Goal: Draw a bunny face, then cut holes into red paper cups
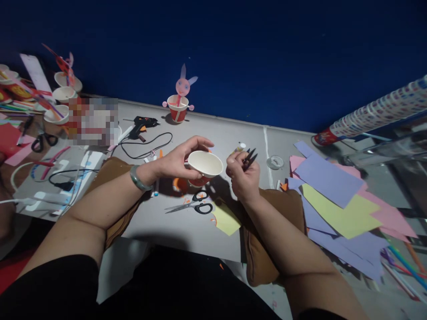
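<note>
My left hand (176, 162) is closed round the side of a paper cup (206, 163), with the thumb at the near side and fingers behind. The cup is tilted, so its pale inside faces me; a bit of its red outside shows below. To the right of the cup, my right hand (245, 175) is closed on a dark tool with pointed tips (251, 159); its exact kind is unclear. Under the cup lie black-handled scissors (191, 205) and a cut piece of yellow paper (227, 219). An orange item (180, 184) is partly hidden behind the cup.
A rabbit-faced cup figure (178, 109) stands at the back, beside a glue gun (142, 127) and its cord. Coloured paper sheets (333, 182) and a long stack of cups (376, 109) are on the right. A power strip (80, 178) and more cups (65, 94) occupy the left.
</note>
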`<state>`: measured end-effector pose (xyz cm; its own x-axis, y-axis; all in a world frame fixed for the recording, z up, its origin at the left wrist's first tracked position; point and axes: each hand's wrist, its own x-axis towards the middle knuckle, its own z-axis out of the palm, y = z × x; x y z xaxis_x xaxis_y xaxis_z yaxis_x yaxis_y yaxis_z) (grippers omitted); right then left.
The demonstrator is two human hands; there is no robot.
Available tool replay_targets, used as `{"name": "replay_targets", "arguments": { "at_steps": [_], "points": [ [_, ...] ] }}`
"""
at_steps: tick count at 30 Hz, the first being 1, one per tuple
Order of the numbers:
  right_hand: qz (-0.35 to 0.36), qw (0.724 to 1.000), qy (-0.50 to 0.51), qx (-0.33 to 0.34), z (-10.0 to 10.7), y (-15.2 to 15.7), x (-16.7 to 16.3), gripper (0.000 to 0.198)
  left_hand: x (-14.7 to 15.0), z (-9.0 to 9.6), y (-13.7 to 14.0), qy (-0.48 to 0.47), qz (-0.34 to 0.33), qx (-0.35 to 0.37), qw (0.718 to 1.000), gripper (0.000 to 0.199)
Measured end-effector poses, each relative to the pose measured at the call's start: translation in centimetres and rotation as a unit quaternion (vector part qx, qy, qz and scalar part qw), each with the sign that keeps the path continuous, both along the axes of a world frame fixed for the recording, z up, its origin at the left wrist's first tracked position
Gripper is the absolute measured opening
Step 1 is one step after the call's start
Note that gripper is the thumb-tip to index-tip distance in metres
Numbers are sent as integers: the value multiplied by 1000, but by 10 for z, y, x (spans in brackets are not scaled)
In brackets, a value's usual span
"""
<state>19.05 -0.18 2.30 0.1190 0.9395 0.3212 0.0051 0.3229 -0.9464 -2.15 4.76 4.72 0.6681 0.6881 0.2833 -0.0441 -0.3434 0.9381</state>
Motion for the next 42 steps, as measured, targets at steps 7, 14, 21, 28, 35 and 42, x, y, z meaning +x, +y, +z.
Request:
{"name": "replay_targets", "arguments": {
  "at_steps": [7,14,21,28,35,42],
  "points": [
    [43,995,-12,-85,1,2,3,26,1,-3,-1,21,-19,0,1000,75],
    [89,985,-85,-123,14,-1,0,21,2,-7,-6,48,-32,37,998,82],
    [88,977,-116,-158,17,-4,-2,18,11,-10,-13,34,-33,104,993,80],
    [55,973,-161,-157,19,-5,-3,14,15,-11,-15,34,-26,143,989,79],
    [26,976,-171,-132,14,-3,-3,12,15,-12,-16,37,-22,152,987,80],
    [-47,985,-132,-98,9,-1,0,15,12,7,-25,38,113,339,933,66]
  ]
}}
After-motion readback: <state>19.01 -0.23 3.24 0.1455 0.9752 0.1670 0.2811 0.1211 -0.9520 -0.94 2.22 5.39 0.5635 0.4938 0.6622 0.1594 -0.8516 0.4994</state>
